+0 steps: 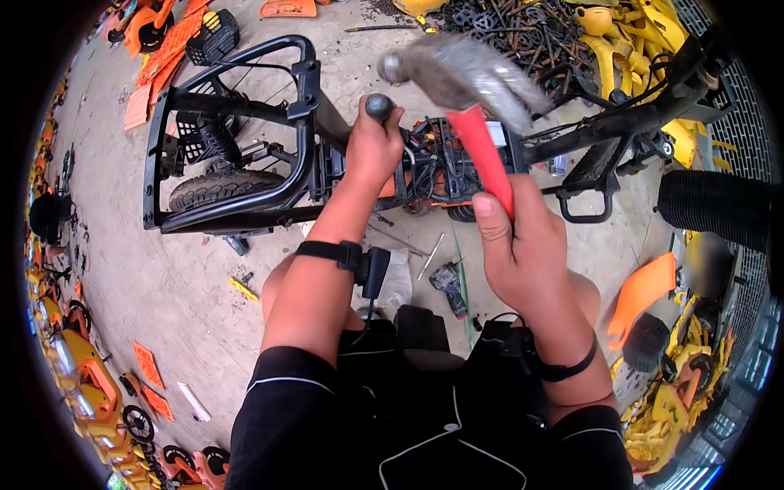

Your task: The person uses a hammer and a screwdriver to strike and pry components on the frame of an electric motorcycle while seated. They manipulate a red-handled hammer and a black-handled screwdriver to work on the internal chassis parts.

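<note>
A claw hammer (482,155) with a red handle is raised in my right hand (527,245), its steel head smeared by motion. My left hand (374,147) is closed round an upright metal bar whose round grey end (378,106) sticks out above the fist; its lower end is hidden, so I cannot tell if it is a chisel or a punch. Both hands are over a black scooter frame (302,155) lying across the floor. Beneath them, wires and an orange-edged compartment (445,167) show in the frame's middle. A treaded tyre (224,189) is at its left end.
A cordless drill (448,287), a thin metal rod (431,256) and a yellow cutter (242,288) lie on the concrete near my legs. Heaped dark metal parts (523,41) and yellow panels (633,49) stand at the back. Orange panels (643,298) lie to the right.
</note>
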The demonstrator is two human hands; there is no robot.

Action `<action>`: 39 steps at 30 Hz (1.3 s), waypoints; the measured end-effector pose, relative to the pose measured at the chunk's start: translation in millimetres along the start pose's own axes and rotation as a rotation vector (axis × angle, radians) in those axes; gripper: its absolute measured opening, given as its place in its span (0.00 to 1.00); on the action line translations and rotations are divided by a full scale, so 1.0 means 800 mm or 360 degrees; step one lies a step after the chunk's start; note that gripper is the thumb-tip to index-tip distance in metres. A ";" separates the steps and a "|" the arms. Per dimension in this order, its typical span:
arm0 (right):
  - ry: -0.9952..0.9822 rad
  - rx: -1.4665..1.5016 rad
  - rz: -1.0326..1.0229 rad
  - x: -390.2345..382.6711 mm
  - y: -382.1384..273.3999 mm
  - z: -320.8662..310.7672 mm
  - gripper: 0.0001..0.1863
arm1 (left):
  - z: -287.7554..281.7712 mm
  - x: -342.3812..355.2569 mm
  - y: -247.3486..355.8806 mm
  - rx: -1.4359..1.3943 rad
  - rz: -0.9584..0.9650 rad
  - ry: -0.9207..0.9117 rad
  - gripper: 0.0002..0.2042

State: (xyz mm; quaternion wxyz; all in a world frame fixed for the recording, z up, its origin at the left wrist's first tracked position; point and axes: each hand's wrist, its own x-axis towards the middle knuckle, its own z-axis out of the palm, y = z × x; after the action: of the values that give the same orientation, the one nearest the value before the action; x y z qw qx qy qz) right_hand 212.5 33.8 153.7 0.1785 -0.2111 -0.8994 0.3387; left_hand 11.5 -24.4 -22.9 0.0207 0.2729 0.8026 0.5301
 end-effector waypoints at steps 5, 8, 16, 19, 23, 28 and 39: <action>-0.0214 -0.0267 0.0006 0.013 -0.010 0.020 0.16 | 0.000 0.002 -0.018 0.0020 -0.0110 -0.0021 0.19; 0.0039 -0.0088 -0.0010 0.010 -0.033 0.013 0.18 | 0.001 0.002 -0.009 0.0056 -0.0145 -0.0163 0.21; 0.0121 -0.0264 0.0116 -0.001 -0.018 -0.012 0.17 | 0.017 -0.012 -0.020 0.0010 -0.0031 -0.0113 0.14; 0.0371 0.0099 0.0339 -0.010 0.003 -0.030 0.17 | 0.016 -0.007 -0.027 -0.0230 -0.0108 -0.0109 0.12; 0.0528 0.0614 0.0723 -0.039 0.092 -0.021 0.18 | -0.014 -0.002 0.031 -0.0471 -0.0081 -0.0020 0.07; 0.0397 0.1088 0.1207 -0.056 0.131 0.000 0.18 | -0.016 -0.003 0.016 -0.0275 0.0050 -0.0087 0.05; 0.0154 0.1093 0.1108 -0.055 0.158 -0.010 0.19 | 0.008 0.011 -0.005 -0.0228 0.0145 0.0010 0.06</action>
State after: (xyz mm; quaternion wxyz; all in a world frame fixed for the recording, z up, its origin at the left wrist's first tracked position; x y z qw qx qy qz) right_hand 286.0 102.1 65.2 0.1555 -0.4437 -0.6025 0.6450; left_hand 4.4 -16.4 -26.8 0.0135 0.3053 0.7494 0.5874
